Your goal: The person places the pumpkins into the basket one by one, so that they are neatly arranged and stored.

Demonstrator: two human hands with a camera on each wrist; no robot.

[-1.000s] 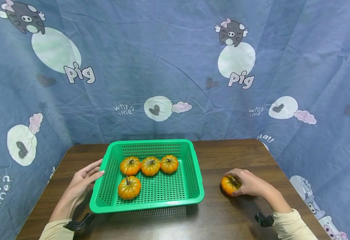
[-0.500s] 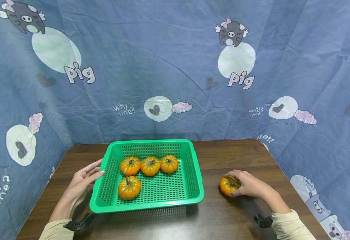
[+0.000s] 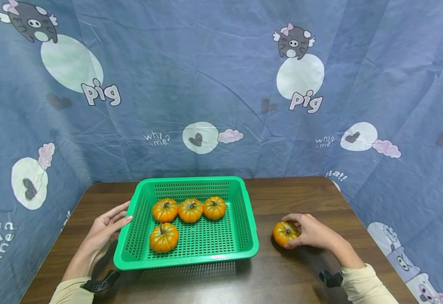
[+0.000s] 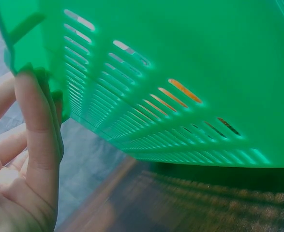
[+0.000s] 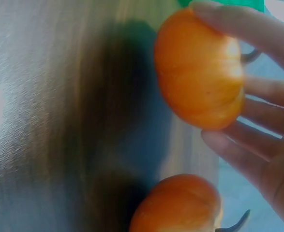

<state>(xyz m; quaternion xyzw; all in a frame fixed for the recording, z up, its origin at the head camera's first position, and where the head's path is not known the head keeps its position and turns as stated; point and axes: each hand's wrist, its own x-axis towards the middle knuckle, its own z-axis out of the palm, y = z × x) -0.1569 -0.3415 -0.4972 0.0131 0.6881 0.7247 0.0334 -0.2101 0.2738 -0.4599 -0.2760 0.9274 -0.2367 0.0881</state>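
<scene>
My left hand (image 3: 101,234) holds the left rim of a green plastic basket (image 3: 185,261), thumb over the edge; in the left wrist view its fingers (image 4: 35,111) lie against the slotted wall. Several small orange pumpkins sit inside: a row of three at the back, and a pumpkin (image 3: 164,238) at front left. To the right of the basket, my right hand (image 3: 312,231) grips another small pumpkin (image 3: 285,234) between thumb and fingers. The right wrist view shows this held pumpkin (image 5: 200,72) side-on, its stem toward the palm. Whether it touches the table cannot be told.
A further pumpkin (image 5: 180,205) stands on the table in the right wrist view; in the head view my right hand hides it. The brown wooden table (image 3: 282,190) backs onto a blue printed cloth (image 3: 221,84), which also hangs at both sides.
My right hand has moved slightly left toward the basket, with the gripped pumpkin moving along and more of its top showing. The left hand and basket have stayed in place.
</scene>
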